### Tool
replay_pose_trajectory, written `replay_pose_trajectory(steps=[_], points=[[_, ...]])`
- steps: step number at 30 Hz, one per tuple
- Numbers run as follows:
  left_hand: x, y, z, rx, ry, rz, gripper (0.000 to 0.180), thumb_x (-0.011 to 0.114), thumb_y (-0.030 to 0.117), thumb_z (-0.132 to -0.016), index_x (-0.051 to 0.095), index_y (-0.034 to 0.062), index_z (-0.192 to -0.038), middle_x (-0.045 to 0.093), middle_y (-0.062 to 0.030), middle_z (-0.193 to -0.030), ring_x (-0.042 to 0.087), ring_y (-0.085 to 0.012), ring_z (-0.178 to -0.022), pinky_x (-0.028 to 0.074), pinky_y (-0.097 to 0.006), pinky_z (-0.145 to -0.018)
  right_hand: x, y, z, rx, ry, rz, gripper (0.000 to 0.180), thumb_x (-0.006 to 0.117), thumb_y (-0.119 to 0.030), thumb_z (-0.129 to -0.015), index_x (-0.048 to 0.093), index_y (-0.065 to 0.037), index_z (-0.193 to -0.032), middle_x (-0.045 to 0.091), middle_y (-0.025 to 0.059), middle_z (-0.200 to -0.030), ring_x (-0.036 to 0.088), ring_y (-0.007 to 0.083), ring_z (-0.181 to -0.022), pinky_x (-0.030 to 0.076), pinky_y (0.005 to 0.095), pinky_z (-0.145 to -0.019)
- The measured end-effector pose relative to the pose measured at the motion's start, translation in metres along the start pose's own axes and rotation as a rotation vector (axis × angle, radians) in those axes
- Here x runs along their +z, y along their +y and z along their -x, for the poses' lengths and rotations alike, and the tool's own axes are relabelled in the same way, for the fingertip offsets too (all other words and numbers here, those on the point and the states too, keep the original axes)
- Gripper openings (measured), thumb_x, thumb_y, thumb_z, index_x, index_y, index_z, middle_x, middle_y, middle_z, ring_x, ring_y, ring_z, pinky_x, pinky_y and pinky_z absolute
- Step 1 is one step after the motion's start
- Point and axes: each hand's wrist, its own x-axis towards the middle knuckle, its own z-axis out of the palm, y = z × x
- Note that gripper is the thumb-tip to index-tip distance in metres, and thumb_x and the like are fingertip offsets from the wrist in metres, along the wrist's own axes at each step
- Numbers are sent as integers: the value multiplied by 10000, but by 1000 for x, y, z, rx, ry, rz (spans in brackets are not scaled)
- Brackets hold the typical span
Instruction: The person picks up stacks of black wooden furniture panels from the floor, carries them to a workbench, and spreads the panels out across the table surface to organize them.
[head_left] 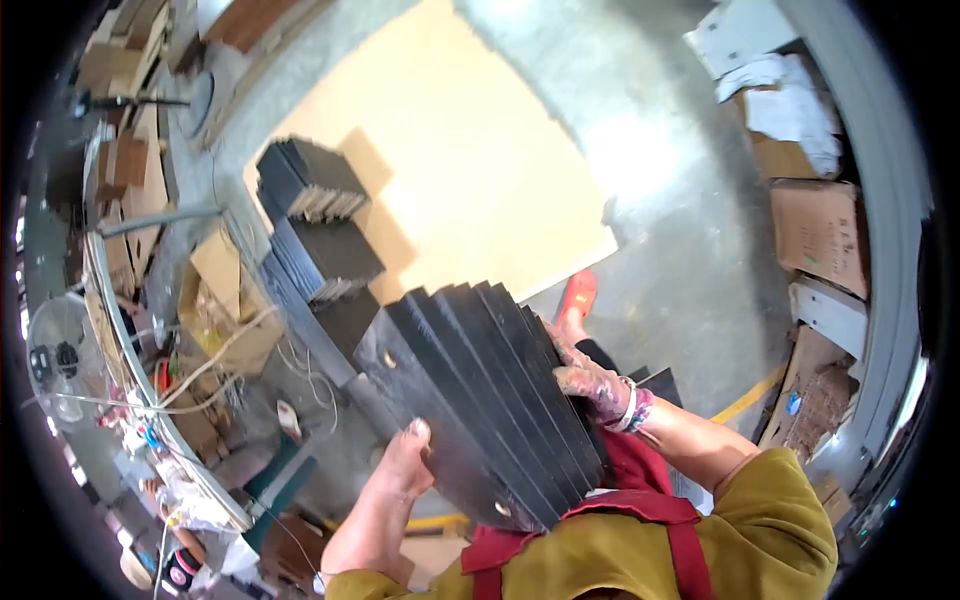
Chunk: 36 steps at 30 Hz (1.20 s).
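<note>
A thick stack of black boards (478,390) is held tilted in front of my body, its edges fanned like steps. Small round holes show near two corners of the outermost board. My left hand (408,458) presses on that board's lower left side with the thumb on its face; the other fingers are hidden behind the stack. My right hand (597,389), in a stained, patterned glove with a white band at the wrist, grips the stack's right side. More black boards stand in one pile (312,180) and in a second pile (325,252) beyond the held stack.
A large tan sheet (450,150) lies on the grey floor beneath the piles. To the left are a cardboard box (225,285), loose cables, a fan (68,355) and a person (180,565). Cartons (820,235) line the right side. A red shoe (578,292) shows near the sheet.
</note>
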Motion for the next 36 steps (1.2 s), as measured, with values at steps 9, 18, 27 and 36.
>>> replay_pose_trajectory(steps=[9, 18, 27, 36], points=[[229, 61, 67, 6, -346, -378, 543, 493, 439, -924, 461, 28, -1279, 580, -129, -1206, 579, -248, -1084, 451, -405, -968, 108, -175, 122, -256, -47, -217, 903, 675, -487, -772, 205, -129, -1456, 308, 71, -1460, 363, 210, -1305, 309, 364, -1081], [469, -3, 58, -20, -625, -627, 596, 603, 416, -870, 436, 54, -1313, 536, -116, -1266, 525, -228, -1161, 404, -407, -1016, 37, -288, 286, -634, 194, -209, 727, 666, -452, -798, 383, -109, -1373, 473, 94, -1348, 510, 228, -1184, 431, 399, -996], [696, -61, -2, -213, -855, -750, 566, 551, 428, -899, 461, 30, -1290, 563, -115, -1232, 557, -210, -1119, 425, -374, -996, -46, -423, 420, -714, 369, -360, 567, 581, -455, -863, 479, -88, -1282, 559, 91, -1241, 577, 229, -1078, 483, 404, -921], [923, -38, -79, -308, -979, -1067, 587, 582, 480, -860, 489, 63, -1262, 578, -108, -1205, 571, -210, -1086, 451, -411, -948, -150, -577, 455, -890, 430, -440, 699, 663, -495, -783, 443, -115, -1326, 545, 96, -1257, 558, 265, -1108, 472, 430, -949]])
